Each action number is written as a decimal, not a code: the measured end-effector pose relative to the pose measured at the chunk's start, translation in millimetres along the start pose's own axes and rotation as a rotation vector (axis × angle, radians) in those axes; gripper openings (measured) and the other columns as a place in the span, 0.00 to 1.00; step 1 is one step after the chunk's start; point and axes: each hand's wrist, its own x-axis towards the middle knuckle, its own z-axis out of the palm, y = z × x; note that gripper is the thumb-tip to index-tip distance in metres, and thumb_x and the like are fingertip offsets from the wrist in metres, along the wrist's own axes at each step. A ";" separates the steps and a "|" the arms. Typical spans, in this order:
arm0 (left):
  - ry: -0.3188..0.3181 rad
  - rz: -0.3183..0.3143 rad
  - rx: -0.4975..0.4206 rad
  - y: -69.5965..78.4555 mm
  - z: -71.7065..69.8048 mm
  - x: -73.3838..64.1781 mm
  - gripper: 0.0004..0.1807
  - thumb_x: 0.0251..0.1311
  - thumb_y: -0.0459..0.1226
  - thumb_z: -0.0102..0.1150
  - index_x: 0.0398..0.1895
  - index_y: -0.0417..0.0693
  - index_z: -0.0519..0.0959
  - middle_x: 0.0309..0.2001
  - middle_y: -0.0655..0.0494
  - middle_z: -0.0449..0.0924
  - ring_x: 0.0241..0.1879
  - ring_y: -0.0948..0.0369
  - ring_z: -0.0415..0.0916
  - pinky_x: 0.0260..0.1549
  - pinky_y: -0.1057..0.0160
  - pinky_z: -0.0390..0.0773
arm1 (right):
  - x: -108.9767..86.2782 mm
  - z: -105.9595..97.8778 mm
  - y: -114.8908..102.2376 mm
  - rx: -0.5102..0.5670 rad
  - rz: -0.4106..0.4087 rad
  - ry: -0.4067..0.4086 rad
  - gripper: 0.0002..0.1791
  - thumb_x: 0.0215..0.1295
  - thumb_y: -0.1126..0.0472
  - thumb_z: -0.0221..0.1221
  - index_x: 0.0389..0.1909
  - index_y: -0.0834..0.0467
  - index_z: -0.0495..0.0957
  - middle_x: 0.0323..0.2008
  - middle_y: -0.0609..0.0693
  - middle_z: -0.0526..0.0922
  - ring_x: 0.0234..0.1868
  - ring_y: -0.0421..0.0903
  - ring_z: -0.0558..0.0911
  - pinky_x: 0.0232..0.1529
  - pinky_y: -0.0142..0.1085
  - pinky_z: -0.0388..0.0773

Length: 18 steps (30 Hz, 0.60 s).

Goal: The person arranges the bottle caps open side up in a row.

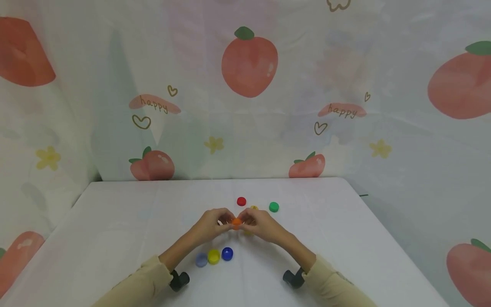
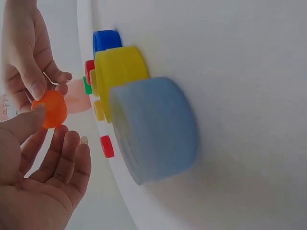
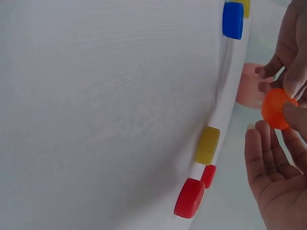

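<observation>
Both hands meet above the white table and hold one orange bottle cap (image 1: 236,223) between them. The thumb and fingers of the left hand (image 1: 212,225) pinch the cap's left side. From the other side, the right hand (image 1: 264,226) pinches it too. In the left wrist view the orange cap (image 2: 53,109) shows its round face, and the left hand's other fingers are spread loosely. The right wrist view shows the orange cap (image 3: 277,108) held clear of the tabletop. Below the hands lies a yellow cap (image 1: 248,233), partly hidden by the right hand.
Nearer the person, a light blue cap (image 1: 201,259), a yellow cap (image 1: 213,256) and a dark blue cap (image 1: 227,253) form a row. Beyond the hands lie a red cap (image 1: 241,201) and a green cap (image 1: 274,207). A red cap (image 3: 189,198) shows in the right wrist view.
</observation>
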 end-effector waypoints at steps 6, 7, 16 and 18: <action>0.038 -0.006 0.000 3.6 4.4 -3.7 0.06 0.59 0.39 0.63 0.39 0.53 0.79 0.32 0.64 0.79 0.33 0.65 0.75 0.34 0.70 0.77 | -5.8 -1.1 1.6 0.006 -0.028 0.032 0.10 0.61 0.58 0.63 0.43 0.54 0.77 0.37 0.44 0.82 0.38 0.40 0.80 0.41 0.30 0.77; 0.039 -0.009 0.000 3.8 5.2 -4.1 0.06 0.59 0.40 0.62 0.39 0.54 0.79 0.32 0.64 0.79 0.33 0.65 0.76 0.34 0.70 0.77 | -6.6 -0.9 2.3 0.010 -0.024 0.031 0.10 0.61 0.57 0.63 0.43 0.54 0.76 0.37 0.44 0.82 0.38 0.39 0.80 0.41 0.30 0.77; -0.014 -0.013 -0.021 7.3 7.1 -6.8 0.04 0.60 0.42 0.62 0.33 0.55 0.78 0.32 0.66 0.80 0.35 0.65 0.77 0.37 0.68 0.78 | -14.0 0.1 4.6 0.038 -0.041 0.008 0.10 0.60 0.58 0.64 0.42 0.53 0.77 0.36 0.40 0.81 0.38 0.38 0.79 0.43 0.31 0.77; -0.034 -0.002 -0.020 7.8 7.0 -8.0 0.04 0.60 0.41 0.62 0.32 0.54 0.78 0.31 0.66 0.79 0.34 0.65 0.76 0.36 0.68 0.78 | -16.0 0.3 3.7 0.042 -0.041 -0.003 0.10 0.60 0.58 0.64 0.41 0.53 0.78 0.36 0.39 0.81 0.38 0.38 0.79 0.42 0.31 0.77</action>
